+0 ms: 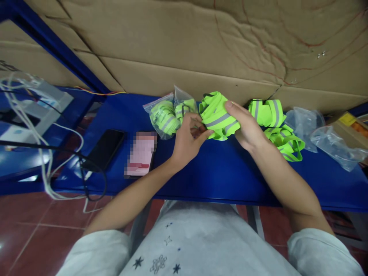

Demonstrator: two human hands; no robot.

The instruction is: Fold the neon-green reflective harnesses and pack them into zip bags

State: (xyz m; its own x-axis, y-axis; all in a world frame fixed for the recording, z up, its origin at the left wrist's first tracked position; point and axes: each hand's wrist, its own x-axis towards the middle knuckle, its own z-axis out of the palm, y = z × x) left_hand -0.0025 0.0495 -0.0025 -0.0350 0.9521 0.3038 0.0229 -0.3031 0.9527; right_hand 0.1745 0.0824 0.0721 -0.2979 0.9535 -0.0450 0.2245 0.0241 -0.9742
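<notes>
Vest [217,115] gripped between left hand [186,140] and right hand [247,128], bagged vests [165,119] beside left, loose vests [280,126] behind right, phone [105,148] aside

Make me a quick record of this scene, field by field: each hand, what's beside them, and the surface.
left hand: pinches the lower left edge of the neon reflective bundle
right hand: grips the bundle's right side
left of the hands: bagged neon bundles
right of the hands: loose neon bundles, empty plastic bags
surface: blue table
also on it: black phone
</notes>
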